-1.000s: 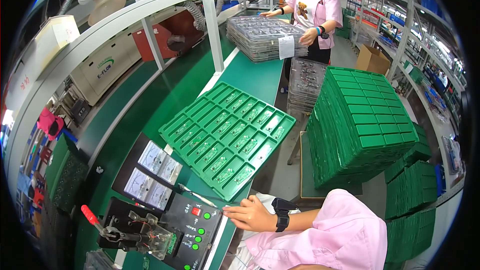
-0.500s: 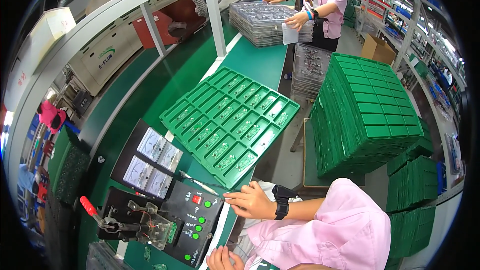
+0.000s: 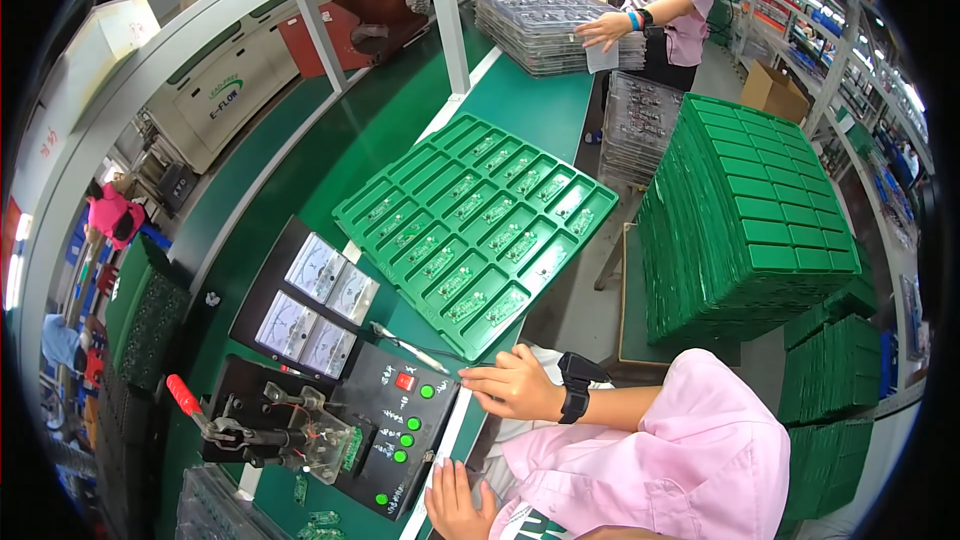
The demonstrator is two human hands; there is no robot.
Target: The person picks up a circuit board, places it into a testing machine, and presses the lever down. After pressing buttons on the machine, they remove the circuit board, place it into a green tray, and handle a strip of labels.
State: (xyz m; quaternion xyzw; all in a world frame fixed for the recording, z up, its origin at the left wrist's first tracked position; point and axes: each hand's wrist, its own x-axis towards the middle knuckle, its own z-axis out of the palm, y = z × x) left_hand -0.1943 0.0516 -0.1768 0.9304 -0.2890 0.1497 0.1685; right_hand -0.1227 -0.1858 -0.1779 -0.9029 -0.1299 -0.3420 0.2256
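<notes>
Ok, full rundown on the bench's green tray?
The green tray looks like moulded plastic: rectangular, shallow, divided into elongated compartments. Most hold small green circuit boards; several toward the upper left are empty. It sits askew on the bench, its right corner jutting past the edge. The nearer hand is by its lower corner, not gripping it.

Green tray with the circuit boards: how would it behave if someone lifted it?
The green tray looks thin and moulded, so it's probably light and slightly bendy. The circuit boards seem to lie loose in it, so tilting might spill them.
</notes>
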